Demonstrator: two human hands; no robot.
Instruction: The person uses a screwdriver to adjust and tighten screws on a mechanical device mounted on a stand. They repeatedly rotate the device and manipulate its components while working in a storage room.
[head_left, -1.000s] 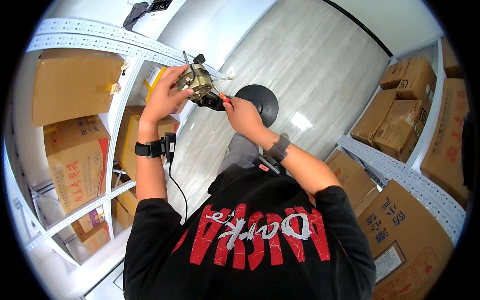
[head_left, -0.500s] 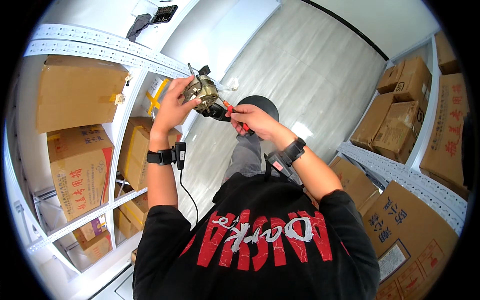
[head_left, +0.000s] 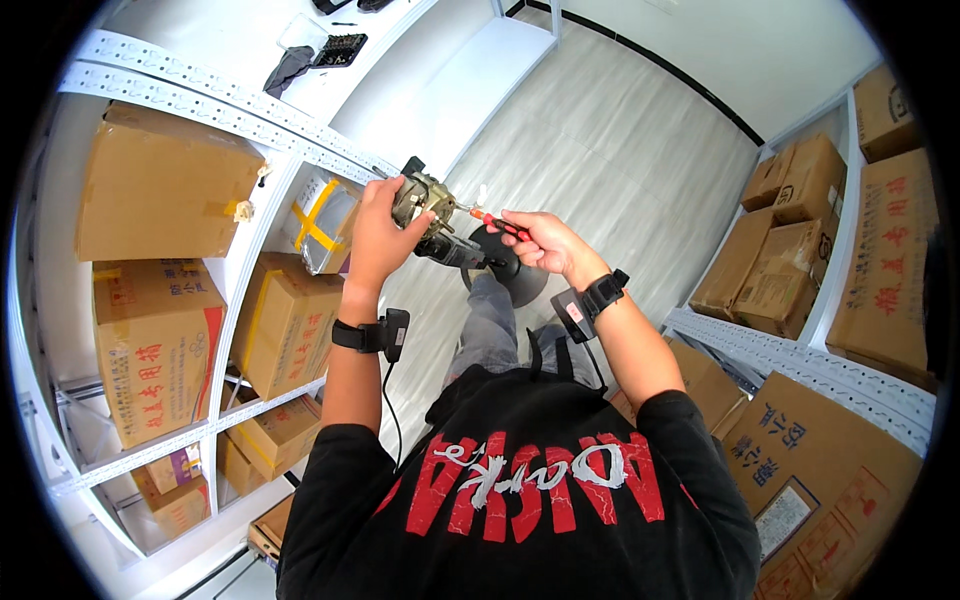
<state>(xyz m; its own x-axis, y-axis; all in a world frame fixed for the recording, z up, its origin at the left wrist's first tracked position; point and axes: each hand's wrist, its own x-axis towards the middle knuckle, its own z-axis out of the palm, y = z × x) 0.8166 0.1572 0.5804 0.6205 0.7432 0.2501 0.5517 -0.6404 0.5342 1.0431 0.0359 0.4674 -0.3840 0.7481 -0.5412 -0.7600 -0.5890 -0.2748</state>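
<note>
A brass-coloured electric motor (head_left: 424,200) with a black part on top sits at the head of a black stand neck (head_left: 448,250). My left hand (head_left: 382,235) grips its left side, thumb across the front and fingers behind. In my right hand (head_left: 548,244) is a red and black screwdriver (head_left: 500,224), held by the handle. Its shaft points left, with the tip at the motor's right side; whether it sits in a screw is too small to tell. Below, the dark round base (head_left: 508,268) stands by my leg.
Shelves on the left hold cardboard boxes (head_left: 160,345) and a yellow-taped package (head_left: 325,222). A bit case (head_left: 340,50) and a grey cloth (head_left: 289,70) lie on the white shelf top (head_left: 385,45). More boxes (head_left: 785,270) fill the right rack (head_left: 800,352). Grey floor (head_left: 600,150) lies between.
My right hand has shifted up and right, and the screwdriver now lies flatter, its tip still by the motor. My left hand keeps its hold. The whole view has shifted slightly.
</note>
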